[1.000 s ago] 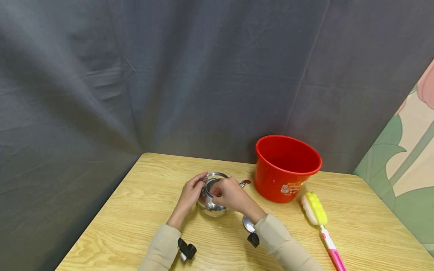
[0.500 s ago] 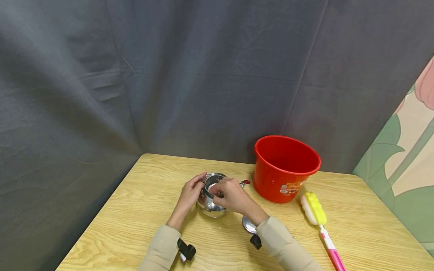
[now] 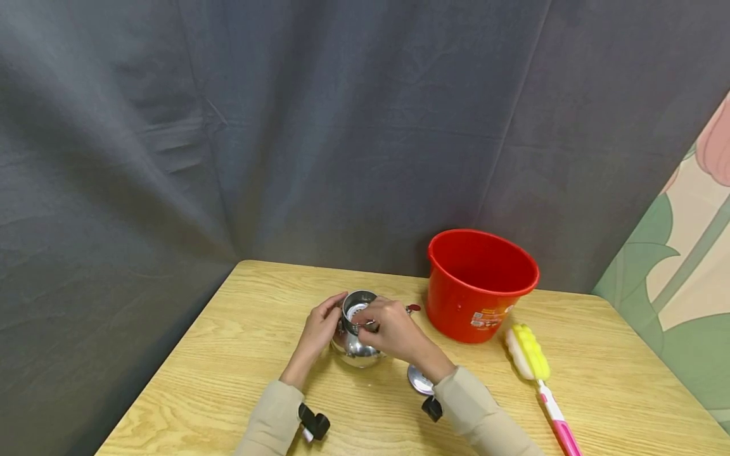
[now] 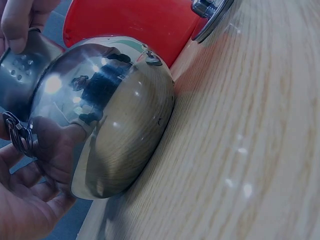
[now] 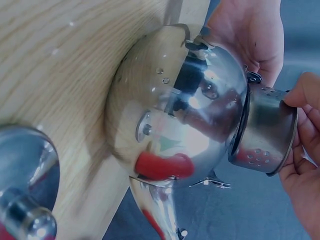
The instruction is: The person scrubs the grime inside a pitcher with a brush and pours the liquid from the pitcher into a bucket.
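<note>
A round polished-metal teapot stands on the wooden table, its spout pointing away to the right. From its mouth protrudes a perforated metal strainer, its lower end still inside the neck. My right hand pinches the strainer's rim, thumb outside and fingers inside. On the other side, my left hand holds the teapot near its neck, beside a coiled wire fitting. The teapot's lid lies knob up on the table, partly covered by my right wrist in the head view.
A red bucket stands at the back right, behind the spout. Right of it lies a sponge brush with a pink and white handle. A grey curtain hangs behind the table.
The strainer has come up out of the teapot's mouth, pulled by my right hand, and its perforated inside now shows more. My left hand has stayed at the teapot.
</note>
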### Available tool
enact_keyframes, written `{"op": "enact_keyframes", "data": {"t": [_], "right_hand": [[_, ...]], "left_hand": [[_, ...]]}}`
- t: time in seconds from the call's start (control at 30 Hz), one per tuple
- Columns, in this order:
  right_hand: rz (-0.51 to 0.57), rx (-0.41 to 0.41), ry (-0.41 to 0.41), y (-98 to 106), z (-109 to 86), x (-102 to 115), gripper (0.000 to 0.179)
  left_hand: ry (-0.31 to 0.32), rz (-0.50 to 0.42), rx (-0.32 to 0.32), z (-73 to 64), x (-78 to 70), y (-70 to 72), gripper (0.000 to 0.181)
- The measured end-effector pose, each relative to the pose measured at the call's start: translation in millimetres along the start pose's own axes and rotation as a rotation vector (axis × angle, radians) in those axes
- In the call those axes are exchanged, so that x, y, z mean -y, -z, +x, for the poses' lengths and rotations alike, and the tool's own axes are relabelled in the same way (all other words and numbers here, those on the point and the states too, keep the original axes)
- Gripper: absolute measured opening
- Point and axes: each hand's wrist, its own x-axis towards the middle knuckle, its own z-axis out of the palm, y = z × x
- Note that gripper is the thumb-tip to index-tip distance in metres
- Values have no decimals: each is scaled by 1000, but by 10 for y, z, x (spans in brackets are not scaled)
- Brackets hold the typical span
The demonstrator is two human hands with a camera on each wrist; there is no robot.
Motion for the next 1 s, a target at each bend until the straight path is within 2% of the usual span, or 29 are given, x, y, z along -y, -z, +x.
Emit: {"op": "enact_keyframes", "data": {"t": [0.27,0.53,0.77,1.0], "right_hand": [[6,-34,-7,67,-20,55,13],[39,-78,-53,144,-65,85,12],[53,-87,-35,191,-108,104,11],[19,-114,-1,265,-194,139,14]], "left_hand": [[3,-10,-5,-2,7,-7,41],[4,-9,-13,-3,-26,-11,41],[-4,-42,-14,5,-22,-23,42],[11,-31,-27,-6,-6,-25,43]]}}
